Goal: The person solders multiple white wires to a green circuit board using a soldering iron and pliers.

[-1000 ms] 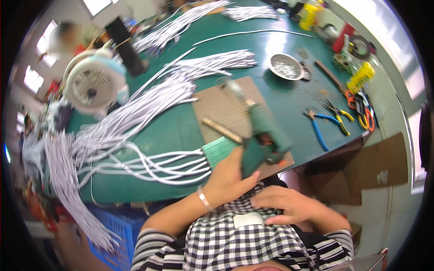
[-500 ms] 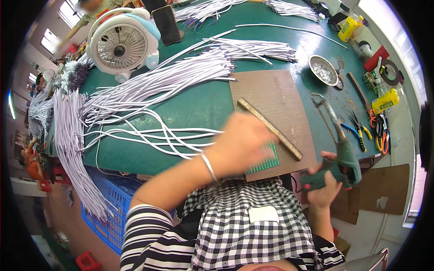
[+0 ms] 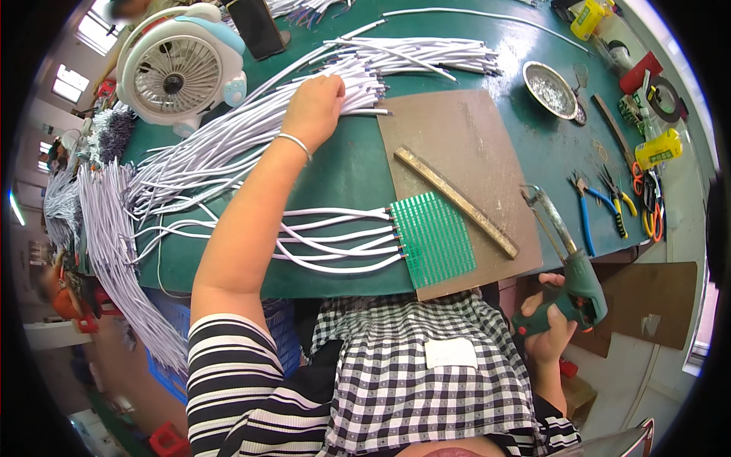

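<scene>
My left hand [image 3: 314,113] is over the bundle of white cables [image 3: 251,137] on the bench, its fingers curled down on the cables near their ends; the fingertips are partly hidden. In my right hand [image 3: 550,327], low at the right beyond the bench edge, is a green soldering gun [image 3: 585,293], its metal tip pointing up and away. Between the hands lies a green circuit board [image 3: 434,240] on a brown board [image 3: 457,126]. Several white cables [image 3: 343,238] run to its left edge. A worn metal bar [image 3: 457,202] lies slanted along its right side.
A white fan [image 3: 179,76] and a dark phone [image 3: 255,29] stand at the far left. To the right are a metal bowl [image 3: 550,90], blue-handled pliers [image 3: 586,213], yellow-handled pliers [image 3: 620,202] and yellow bottles [image 3: 659,148]. More cables hang over the left edge above a blue crate [image 3: 164,377].
My left hand has moved from over the circuit board, away and left, to the cable bundle. The board and its cable ends are now uncovered. The soldering gun stays in my right hand.
</scene>
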Motion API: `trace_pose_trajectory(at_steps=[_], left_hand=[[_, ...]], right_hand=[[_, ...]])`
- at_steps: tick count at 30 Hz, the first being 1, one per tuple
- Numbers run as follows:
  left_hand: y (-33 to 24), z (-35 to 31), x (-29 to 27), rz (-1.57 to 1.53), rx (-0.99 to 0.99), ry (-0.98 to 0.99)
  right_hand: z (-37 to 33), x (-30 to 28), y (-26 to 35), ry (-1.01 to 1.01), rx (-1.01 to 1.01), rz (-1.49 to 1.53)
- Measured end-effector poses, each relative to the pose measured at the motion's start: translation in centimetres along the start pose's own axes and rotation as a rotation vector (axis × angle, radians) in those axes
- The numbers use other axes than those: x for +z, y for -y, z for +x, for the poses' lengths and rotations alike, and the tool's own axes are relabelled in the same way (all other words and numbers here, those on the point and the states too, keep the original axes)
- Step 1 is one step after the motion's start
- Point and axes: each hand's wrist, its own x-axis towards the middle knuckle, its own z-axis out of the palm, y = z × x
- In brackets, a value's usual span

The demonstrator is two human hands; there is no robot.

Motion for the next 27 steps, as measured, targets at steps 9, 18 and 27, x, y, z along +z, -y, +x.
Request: trace_pose_trajectory(at_steps=[9, 18, 27], left_hand=[[-16.1, -11.6, -9.2, -0.631, 0.256, 0.708], [-16.9, -16.7, -5.6, -0.348, 0.004, 0.192], [-17.2, -16.3, -4.4, -0.239, 0.006, 0.231]], right_hand=[[-1.4, 0.2, -0.2, 0.146, 0.239, -0.020], [-3.3, -1.8, 0.2, 0.456, 0.352, -0.257], [-3.2, -1.6, 0.4, 0.417, 0.346, -0.210]])
